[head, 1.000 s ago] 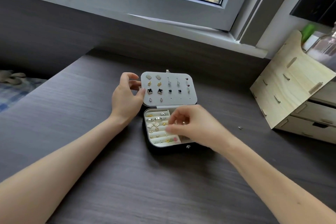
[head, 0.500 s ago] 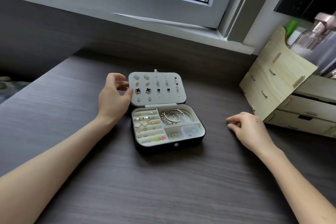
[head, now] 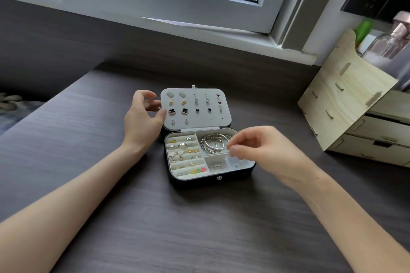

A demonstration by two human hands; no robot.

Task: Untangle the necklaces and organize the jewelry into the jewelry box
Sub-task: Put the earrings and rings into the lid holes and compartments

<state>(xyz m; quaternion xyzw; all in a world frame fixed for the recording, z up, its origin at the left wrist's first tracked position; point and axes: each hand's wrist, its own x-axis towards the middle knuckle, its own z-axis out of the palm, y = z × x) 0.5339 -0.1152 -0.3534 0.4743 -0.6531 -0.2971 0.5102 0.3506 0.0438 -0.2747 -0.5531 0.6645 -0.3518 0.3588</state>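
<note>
Head view: an open jewelry box sits mid-surface, one hand at its lid and the other over its tray.
From where I stand, the left hand grasps the left edge of the raised lid, thumb on the pale panel studded with earrings and fingers curled behind it. The right hand hovers over the box's right side. Its thumb and forefinger tips are pinched together above the near right compartment, and whether anything lies between them I cannot tell. Silver bangles fill the far right compartment, and small rings and charms line the slotted rows on the left. The box rests on a dark wood-grain surface, well apart from a pale wooden drawer unit at the right.
</note>
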